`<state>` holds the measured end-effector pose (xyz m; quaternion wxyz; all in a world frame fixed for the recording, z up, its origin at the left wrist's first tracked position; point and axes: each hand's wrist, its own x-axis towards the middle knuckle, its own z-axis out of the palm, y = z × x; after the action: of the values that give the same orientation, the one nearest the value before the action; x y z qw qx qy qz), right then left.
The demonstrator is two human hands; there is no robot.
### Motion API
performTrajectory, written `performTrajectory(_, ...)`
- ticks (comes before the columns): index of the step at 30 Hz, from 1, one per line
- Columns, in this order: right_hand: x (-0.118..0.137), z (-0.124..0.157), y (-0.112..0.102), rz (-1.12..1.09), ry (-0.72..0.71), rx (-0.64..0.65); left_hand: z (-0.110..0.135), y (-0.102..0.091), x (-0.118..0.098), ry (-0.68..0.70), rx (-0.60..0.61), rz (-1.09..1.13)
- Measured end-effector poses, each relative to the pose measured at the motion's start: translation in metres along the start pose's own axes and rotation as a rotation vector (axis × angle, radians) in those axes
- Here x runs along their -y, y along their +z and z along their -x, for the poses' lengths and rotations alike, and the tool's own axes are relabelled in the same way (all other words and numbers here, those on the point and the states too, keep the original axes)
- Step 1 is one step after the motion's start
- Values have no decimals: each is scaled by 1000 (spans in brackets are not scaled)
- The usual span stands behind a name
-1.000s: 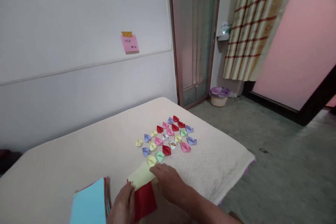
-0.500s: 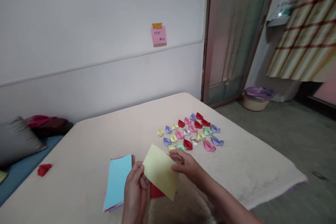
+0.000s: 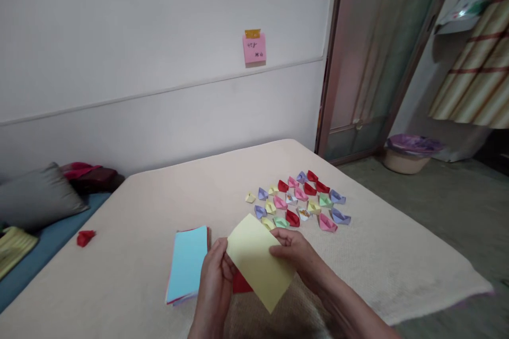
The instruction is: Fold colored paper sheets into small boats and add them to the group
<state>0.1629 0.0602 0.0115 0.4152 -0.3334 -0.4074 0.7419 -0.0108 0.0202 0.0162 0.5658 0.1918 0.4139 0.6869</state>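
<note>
**Yellow sheet held aloft over the bed**

At the far left, a grey pillow lies on a blue mat, with a yellow striped item in front of it and a bright pink cloth behind. Near that edge of the bed sits a red folded piece, well apart from everything else on the cover. Further right is a paper stack, a light blue page on top and red edges showing beneath.

The left hand comes next, just beside the stack. It is partly closed, pinching the yellow sheet's left corner, thumb uppermost and fingers curled beneath. The sheet is flat and tilted, one corner pointing down toward the person. Below it, a red sheet shows only in part; whether the two touch, I cannot tell. Above, a pink note is taped to the wall.

The right hand grips the sheet's right side, thumb on its face, the other fingers loosely bent. Just beyond are paper boats in loose rows: yellow, violet, red, pink, green and patterned white. Right of them stand a glazed door and a purple-lined bin, and a striped curtain hangs farthest right.
</note>
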Motion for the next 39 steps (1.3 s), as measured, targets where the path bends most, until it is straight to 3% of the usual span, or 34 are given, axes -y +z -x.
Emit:
performTrajectory(4, -2, -2, -2, -9, -64, -78, 11, 10, -5, -116, 164, -114)
performTrajectory(7, -4, -5, -4, -1, -73, -105, 11, 11, -1, -151, 217, -203)
performTrajectory(14, -4, -7, -5, 33, -121, -114, -3, -3, 17, -111, 181, -250)
performTrajectory(22, -4, -4, -4, 41, -113, -134, 7, 6, 9, -36, 161, -237)
performTrajectory(28, -1, -4, -5, 34, -64, -173, 2, -4, 13, -20, 70, -338)
performTrajectory(31, 2, -4, -4, 22, -58, -193, 0, -7, 13, 76, 58, -450)
performTrajectory(34, 7, -2, -3, 3, -110, -174, 2, -5, 8, 261, 66, -602)
performTrajectory(39, 12, 4, 1, 40, -117, -41, 11, -1, 3, 479, 199, -715)
